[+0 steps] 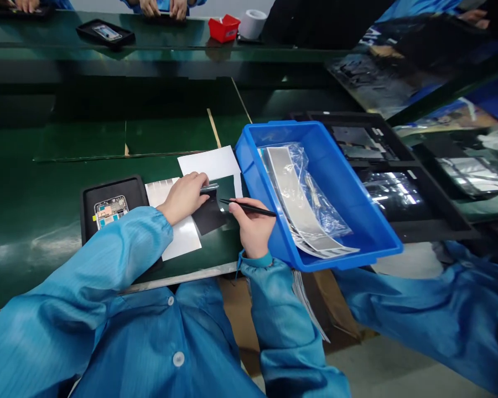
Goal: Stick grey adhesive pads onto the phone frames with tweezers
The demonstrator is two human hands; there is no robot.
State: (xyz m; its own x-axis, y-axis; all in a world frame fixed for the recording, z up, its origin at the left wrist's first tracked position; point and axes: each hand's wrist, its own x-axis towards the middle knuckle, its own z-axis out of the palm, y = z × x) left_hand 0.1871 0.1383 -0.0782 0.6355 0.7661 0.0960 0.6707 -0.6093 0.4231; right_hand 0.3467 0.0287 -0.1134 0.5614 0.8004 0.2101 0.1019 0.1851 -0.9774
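In the head view my right hand (255,226) is closed round black tweezers (253,208). Their tips point left, beside the raised edge of a dark sheet (209,215). My left hand (185,196) is closed at the upper edge of that sheet, where a clear film edge (209,188) curls up; its fingertips are partly hidden. White sheets lie under and around the hands, one white sheet (182,240) below my left wrist and another white sheet (209,161) above. To the left, a black tray (136,190) holds an opened phone body (111,210), partly covered by my sleeve.
A blue bin (369,243) with grey strips (288,188) and clear plastic bags (323,204) stands close on the right. Beyond it lie black trays (435,215) with dark panels. Across the bench are a red box (224,29), a white roll (252,25) and co-workers' hands (164,8).
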